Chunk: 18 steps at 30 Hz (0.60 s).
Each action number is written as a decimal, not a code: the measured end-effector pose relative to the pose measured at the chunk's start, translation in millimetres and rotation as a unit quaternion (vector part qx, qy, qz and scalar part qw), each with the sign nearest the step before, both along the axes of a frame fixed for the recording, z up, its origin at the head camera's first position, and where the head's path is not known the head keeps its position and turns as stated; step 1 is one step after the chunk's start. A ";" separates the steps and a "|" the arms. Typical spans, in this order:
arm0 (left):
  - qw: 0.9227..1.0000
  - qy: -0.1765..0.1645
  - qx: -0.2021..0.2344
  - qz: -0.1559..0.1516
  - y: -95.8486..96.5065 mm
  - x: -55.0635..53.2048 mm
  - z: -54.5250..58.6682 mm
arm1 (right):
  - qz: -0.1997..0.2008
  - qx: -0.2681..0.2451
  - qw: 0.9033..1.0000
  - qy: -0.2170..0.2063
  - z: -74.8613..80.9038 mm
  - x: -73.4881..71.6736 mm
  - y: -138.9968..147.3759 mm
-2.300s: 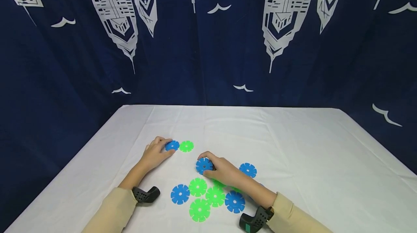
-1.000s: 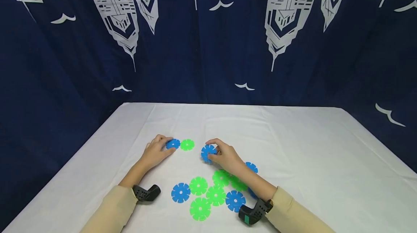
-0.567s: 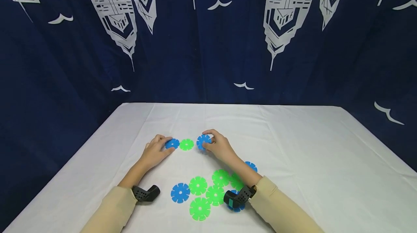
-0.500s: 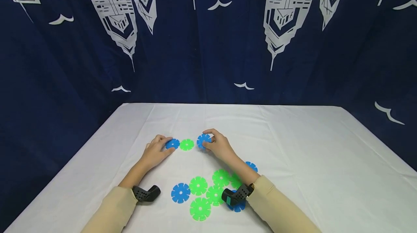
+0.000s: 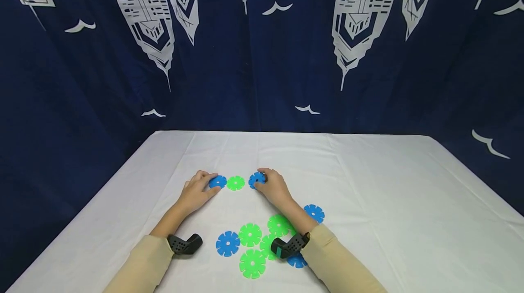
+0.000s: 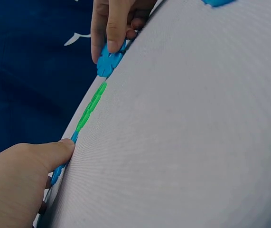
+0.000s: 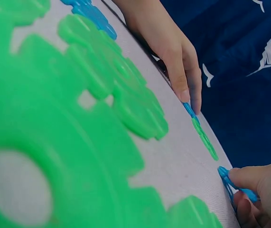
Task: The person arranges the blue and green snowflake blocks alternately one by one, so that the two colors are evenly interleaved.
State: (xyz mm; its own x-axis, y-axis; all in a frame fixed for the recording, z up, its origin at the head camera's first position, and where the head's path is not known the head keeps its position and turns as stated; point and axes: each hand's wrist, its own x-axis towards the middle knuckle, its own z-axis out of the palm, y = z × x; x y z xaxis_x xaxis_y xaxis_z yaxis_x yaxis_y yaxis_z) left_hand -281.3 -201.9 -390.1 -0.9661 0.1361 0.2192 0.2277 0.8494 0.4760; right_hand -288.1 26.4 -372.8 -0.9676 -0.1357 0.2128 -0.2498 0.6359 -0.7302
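Three notched plastic discs stand in a row near the middle of the white table. At the left end, my left hand (image 5: 195, 196) holds a flat blue disc (image 5: 219, 181) by its rim, thumb on the near side and fingers on the far side. A green disc (image 5: 235, 183) lies against it on the right. Just right of the green one, with a narrow gap between, my right hand (image 5: 277, 191) pinches another blue disc (image 5: 252, 180). That disc (image 6: 107, 64) is slightly tilted in the left wrist view, low over the cloth.
Closer to me lies a loose group of discs, including a green disc (image 5: 252, 264), a blue disc (image 5: 227, 244) and another blue disc (image 5: 314, 213). My right forearm and its wrist camera (image 5: 290, 246) cover part of the group. A dark blue curtain (image 5: 254, 70) hangs behind the table.
My right hand has carried its blue disc away from the group, forward to the right of the green disc, and lowered it there. The left hand has stayed in place.
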 end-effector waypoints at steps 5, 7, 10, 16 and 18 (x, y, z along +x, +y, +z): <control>1.000 -0.001 0.002 0.001 1.4 1.3 0.0 | 0.006 0.002 1.000 0.005 -3.1 2.4 0.6; 1.000 -0.007 0.003 0.000 2.7 1.9 -0.1 | 0.006 0.000 1.000 -0.001 -4.6 3.5 1.3; 1.000 -0.014 0.003 -0.001 4.0 2.4 -0.3 | 0.006 0.038 0.999 -0.002 -5.7 5.7 3.2; 1.000 -0.006 0.002 -0.002 3.8 2.7 1.4 | 0.005 0.118 0.993 0.011 -5.9 7.5 4.7; 1.000 -0.004 0.004 -0.002 3.4 3.1 2.4 | 0.006 0.122 0.992 0.014 -5.1 7.9 4.1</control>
